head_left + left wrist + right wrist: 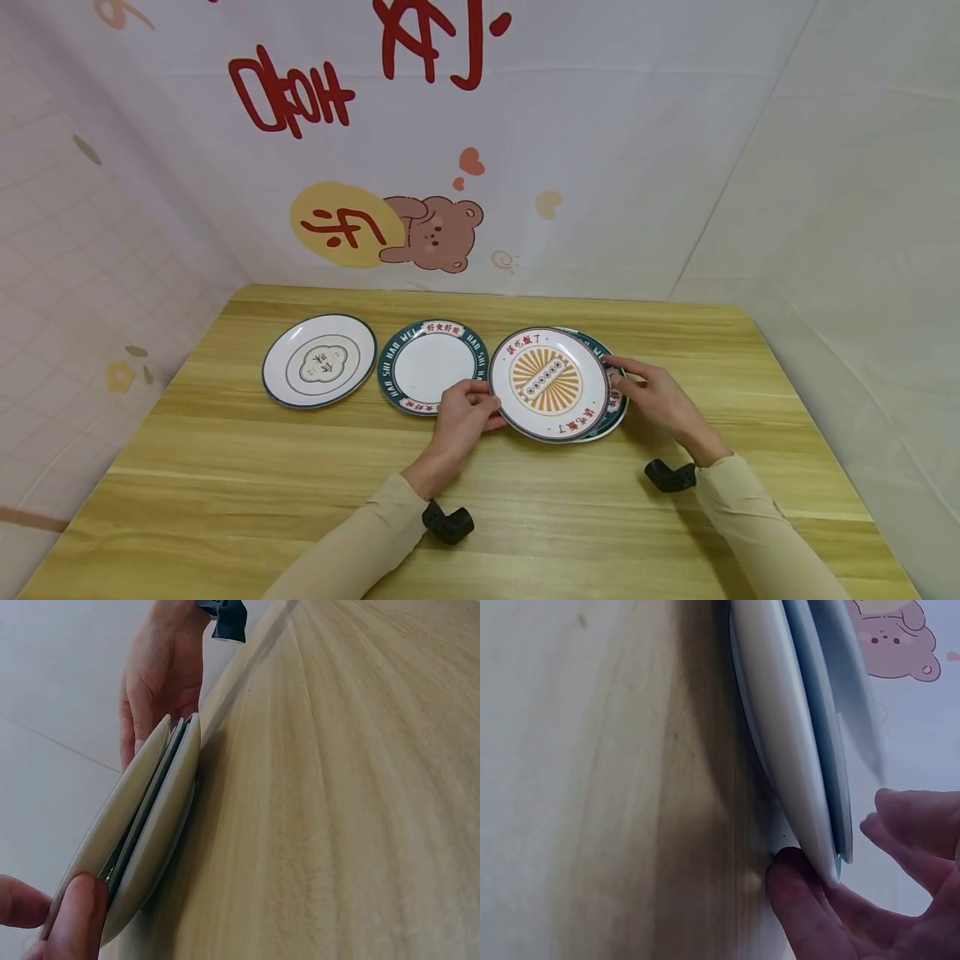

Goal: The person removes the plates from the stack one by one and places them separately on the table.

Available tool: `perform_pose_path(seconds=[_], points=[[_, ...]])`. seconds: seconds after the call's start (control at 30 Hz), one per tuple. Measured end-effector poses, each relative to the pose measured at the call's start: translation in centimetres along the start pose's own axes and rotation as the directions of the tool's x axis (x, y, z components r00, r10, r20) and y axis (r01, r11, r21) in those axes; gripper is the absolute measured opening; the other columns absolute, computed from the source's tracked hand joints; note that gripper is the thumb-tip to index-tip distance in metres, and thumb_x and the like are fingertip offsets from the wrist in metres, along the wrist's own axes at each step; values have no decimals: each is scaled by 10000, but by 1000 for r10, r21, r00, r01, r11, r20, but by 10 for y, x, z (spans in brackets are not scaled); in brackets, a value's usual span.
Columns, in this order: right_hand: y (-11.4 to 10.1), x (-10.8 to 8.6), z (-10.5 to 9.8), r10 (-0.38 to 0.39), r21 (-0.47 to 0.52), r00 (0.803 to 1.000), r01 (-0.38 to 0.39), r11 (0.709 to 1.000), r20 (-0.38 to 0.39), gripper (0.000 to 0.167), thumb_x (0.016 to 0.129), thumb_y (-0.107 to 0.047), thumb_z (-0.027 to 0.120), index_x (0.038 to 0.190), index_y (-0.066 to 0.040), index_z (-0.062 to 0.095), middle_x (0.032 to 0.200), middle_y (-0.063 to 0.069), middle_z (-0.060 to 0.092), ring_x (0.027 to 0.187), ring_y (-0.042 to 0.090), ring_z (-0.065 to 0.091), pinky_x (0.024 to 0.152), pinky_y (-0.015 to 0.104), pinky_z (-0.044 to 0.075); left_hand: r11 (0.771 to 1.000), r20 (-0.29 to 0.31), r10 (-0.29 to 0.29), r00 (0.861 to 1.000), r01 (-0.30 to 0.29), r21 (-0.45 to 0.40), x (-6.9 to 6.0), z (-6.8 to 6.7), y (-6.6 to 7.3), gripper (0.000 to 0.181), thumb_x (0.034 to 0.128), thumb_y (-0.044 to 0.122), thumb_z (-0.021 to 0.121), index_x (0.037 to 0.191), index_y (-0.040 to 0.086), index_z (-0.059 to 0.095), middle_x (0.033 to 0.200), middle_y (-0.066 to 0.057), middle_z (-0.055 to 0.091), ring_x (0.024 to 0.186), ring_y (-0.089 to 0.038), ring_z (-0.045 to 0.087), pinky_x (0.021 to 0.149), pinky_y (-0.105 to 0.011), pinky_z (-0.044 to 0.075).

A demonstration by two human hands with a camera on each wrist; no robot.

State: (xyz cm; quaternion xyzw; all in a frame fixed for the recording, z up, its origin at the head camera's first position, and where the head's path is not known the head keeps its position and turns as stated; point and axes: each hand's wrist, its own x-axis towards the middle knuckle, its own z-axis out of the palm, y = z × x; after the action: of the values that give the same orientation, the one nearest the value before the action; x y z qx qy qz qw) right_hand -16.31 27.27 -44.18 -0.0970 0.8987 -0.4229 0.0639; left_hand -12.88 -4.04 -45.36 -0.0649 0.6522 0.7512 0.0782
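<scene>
At far left on the wood-grain table, a white medallion plate, face up. Just beside it, a green-lettered plate, also face up. Next, the left hand, pinching the left rim of the sunburst plate — thumb above, a finger tucked into the gap below. The sunburst plate itself right of centre, atop a second green-lettered plate, offset to the left. At far right, the right hand, gripping the stack's right edge, fingers bent underneath.

Judging by the glossy faces and thin rims: probably stiff and fairly light, slippery where smooth, apt to chip if knocked together; ceramic or melamine, impossible to tell. Best held at opposite rims, fingers well under and thumbs lightly on top — not by the slick centre.
</scene>
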Motion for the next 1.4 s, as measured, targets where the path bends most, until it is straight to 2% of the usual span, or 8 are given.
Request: perform_pose_path(seconds=[0.1, 0.3, 0.47, 0.6, 0.8, 0.87, 1.03, 1.4], points=[[1, 0, 0, 0, 14, 1000, 0, 1000, -8, 452, 1081, -165, 562, 1486, 30, 517, 1506, 290, 488, 1310, 443, 546, 1060, 455, 500, 1000, -10, 9, 1000, -10, -5, 1, -3, -1, 261, 966, -45, 608, 1206, -140, 567, 994, -196, 621, 753, -188, 702, 748, -316, 652], [3, -1, -1, 41, 37, 999, -41, 998, 3, 491, 1073, -179, 581, 1517, 8, 485, 1536, 279, 457, 1267, 479, 579, 937, 193, 503, 1000, -11, 15, 1000, -15, -24, 0, -8, 1, 247, 964, -48, 606, 1185, -153, 568, 971, -192, 626, 737, -170, 701, 734, -307, 652], [4, -1, -2, 45, 56, 999, -46, 997, 12, 503, 1069, -161, 582, 1524, 19, 468, 1543, 289, 442, 1275, 487, 569, 872, 115, 482, 999, -10, 15, 1000, -15, -40, -2, -14, 6, 233, 965, -55, 614, 1170, -159, 576, 960, -190, 631, 728, -155, 692, 722, -301, 651], [4, -1, -2, 46, 51, 999, -46, 998, 14, 510, 1067, -156, 581, 1529, 23, 459, 1557, 284, 425, 1286, 489, 560, 897, 146, 499, 999, -13, 11, 1000, -12, -32, -4, -20, 10, 208, 973, -54, 624, 1150, -156, 586, 945, -186, 631, 725, -150, 692, 709, -297, 651], [3, -1, -2, 45, 34, 999, -45, 998, 12, 520, 1060, -159, 592, 1530, 18, 460, 1561, 281, 422, 1291, 496, 553, 1018, 405, 527, 1000, -30, -4, 1000, 4, -5, -7, -31, 15, 210, 974, -30, 645, 1144, -147, 605, 952, -183, 638, 719, -151, 685, 690, -285, 648], [4, -1, -2, 46, 48, 999, -46, 998, 14, 522, 1057, -150, 596, 1530, 23, 458, 1558, 285, 424, 1289, 496, 554, 998, 380, 541, 1000, -36, -8, 999, 8, 9, -8, -35, 16, 215, 976, -21, 651, 1148, -144, 611, 961, -187, 648, 719, -152, 685, 684, -282, 647], [4, -1, -1, 48, 112, 998, -51, 992, 29, 540, 1050, -116, 599, 1538, 44, 429, 1562, 295, 411, 1293, 500, 545, 872, 198, 551, 1000, -36, -5, 999, 6, 31, -11, -44, 19, 216, 981, -6, 655, 1148, -137, 619, 963, -196, 672, 726, -160, 689, 681, -281, 646], [2, -2, -1, 52, 94, 998, -55, 994, 34, 560, 1047, -114, 608, 1545, 49, 410, 1578, 294, 388, 1296, 530, 532, 940, 303, 563, 1000, -23, -22, 999, 22, 2, -15, -61, 24, 201, 979, -38, 642, 1149, -141, 613, 952, -197, 673, 740, -179, 701, 706, -301, 650]])
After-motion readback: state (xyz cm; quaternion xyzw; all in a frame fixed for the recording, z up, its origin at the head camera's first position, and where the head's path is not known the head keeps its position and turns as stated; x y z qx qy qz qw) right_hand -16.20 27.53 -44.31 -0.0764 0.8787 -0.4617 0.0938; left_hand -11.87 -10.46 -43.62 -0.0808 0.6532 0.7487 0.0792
